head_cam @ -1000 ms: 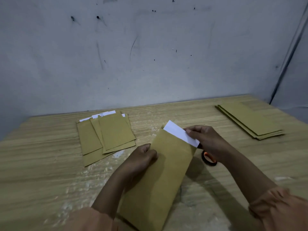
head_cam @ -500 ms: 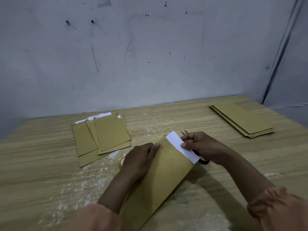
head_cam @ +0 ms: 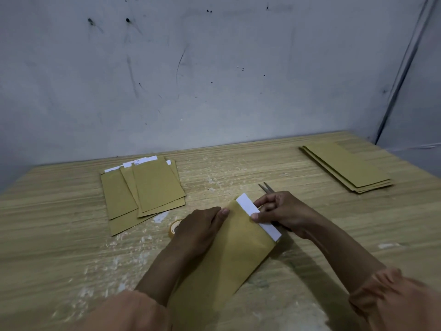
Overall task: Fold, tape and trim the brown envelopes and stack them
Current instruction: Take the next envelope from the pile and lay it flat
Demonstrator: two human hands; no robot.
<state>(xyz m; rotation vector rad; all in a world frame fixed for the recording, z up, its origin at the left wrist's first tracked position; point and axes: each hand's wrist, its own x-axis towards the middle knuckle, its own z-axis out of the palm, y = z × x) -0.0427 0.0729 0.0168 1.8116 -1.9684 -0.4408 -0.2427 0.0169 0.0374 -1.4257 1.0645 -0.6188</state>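
A long brown envelope [head_cam: 229,259] lies slanted in front of me on the wooden table [head_cam: 59,247], with a white strip [head_cam: 257,216] showing at its far end. My left hand [head_cam: 200,230] holds the envelope's left edge near the top. My right hand [head_cam: 284,213] pinches the white strip with thumb and fingers. Scissors [head_cam: 267,187] lie just behind the right hand, only their blade tips showing. A roll of clear tape [head_cam: 175,226] peeks out beside my left hand.
Several shorter brown envelopes [head_cam: 145,189] with white strips lie fanned at the back left. A neat stack of long brown envelopes [head_cam: 346,168] sits at the back right. A grey wall [head_cam: 214,80] closes off the table's far edge.
The envelope has come down from a raised tilt to lie lower on the table. Both hands moved down with it, and my right hand has slid along the white strip.
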